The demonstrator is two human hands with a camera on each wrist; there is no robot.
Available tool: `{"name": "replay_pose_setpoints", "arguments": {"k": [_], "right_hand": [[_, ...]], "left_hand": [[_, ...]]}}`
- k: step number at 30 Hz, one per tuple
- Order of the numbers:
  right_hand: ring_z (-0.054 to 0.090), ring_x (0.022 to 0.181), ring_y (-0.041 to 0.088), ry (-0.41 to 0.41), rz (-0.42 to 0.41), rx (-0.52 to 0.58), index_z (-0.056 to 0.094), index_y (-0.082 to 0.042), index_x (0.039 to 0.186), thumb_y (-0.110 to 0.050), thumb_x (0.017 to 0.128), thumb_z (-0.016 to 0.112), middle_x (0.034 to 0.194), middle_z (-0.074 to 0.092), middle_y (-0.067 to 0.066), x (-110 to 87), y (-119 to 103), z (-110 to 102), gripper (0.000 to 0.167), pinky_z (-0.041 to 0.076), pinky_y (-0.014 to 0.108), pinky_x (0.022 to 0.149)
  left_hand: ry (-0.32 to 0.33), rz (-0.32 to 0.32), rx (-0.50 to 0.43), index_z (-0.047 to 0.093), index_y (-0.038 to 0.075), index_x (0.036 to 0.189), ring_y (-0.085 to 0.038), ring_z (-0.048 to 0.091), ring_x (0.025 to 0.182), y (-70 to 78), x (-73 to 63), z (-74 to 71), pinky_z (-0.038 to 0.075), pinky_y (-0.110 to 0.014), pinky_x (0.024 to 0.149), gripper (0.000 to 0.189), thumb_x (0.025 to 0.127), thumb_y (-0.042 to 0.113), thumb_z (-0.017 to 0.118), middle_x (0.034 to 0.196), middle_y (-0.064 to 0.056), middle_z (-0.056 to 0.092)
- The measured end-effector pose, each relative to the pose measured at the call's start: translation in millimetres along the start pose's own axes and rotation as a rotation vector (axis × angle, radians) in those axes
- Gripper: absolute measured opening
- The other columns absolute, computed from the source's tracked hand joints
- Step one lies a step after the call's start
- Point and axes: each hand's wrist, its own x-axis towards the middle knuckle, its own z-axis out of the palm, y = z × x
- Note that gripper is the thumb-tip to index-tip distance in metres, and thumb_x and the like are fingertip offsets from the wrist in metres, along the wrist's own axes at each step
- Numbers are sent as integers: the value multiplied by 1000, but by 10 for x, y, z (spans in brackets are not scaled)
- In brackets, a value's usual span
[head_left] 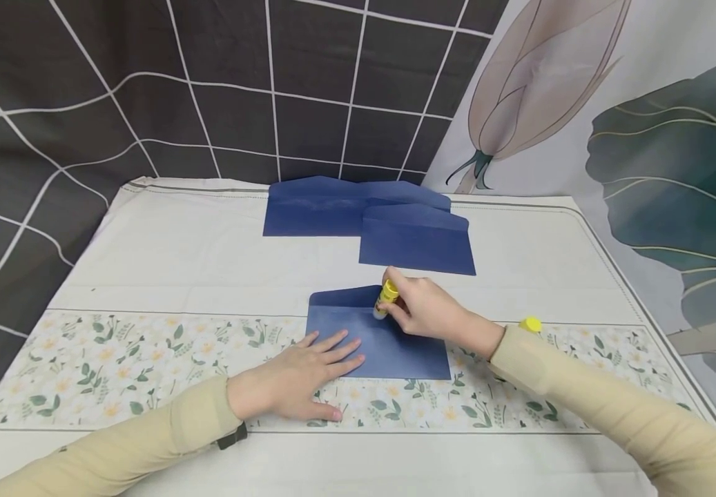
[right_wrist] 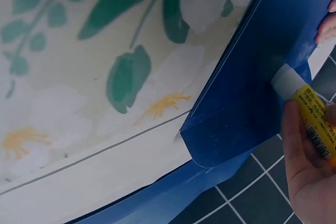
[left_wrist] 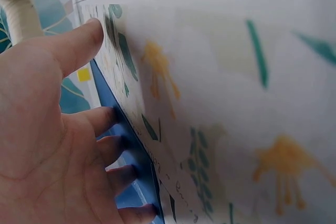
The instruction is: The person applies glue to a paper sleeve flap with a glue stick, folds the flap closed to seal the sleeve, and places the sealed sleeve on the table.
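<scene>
A blue envelope point(head_left: 407, 355) lies on the tablecloth with its flap spread out toward the far side. My left hand point(head_left: 308, 373) rests flat near its left edge, fingers straight and spread over the paper, thumb on the floral cloth. In my right hand point(head_left: 429, 307) is a yellow glue stick point(head_left: 387, 298), gripped between thumb and fingers and tilted, its white end down at the paper near the flap's fold. The right wrist view shows that end of the glue stick point(right_wrist: 315, 116) right at the blue surface.
Several more blue envelopes point(head_left: 314, 214) lie overlapping at the table's far edge, flaps pointing away. A yellow cap point(head_left: 530, 324) sits on the cloth beyond my right forearm. The tablecloth point(head_left: 177, 255) has a floral band, and a dark gridded curtain point(head_left: 308, 83) hangs behind it.
</scene>
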Motion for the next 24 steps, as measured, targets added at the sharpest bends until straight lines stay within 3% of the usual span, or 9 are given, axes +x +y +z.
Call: {"name": "replay_pose_setpoints", "arguments": {"k": [24], "right_hand": [[52, 52, 2, -3, -48, 17, 46, -5, 108, -20, 92, 65, 75, 64, -1, 164, -75, 81, 29, 43, 13, 49]], "left_hand": [[-11, -12, 2, 28, 17, 152, -28, 10, 150, 10, -4, 0, 17, -59, 117, 81, 88, 58, 56, 162, -4, 15]]}}
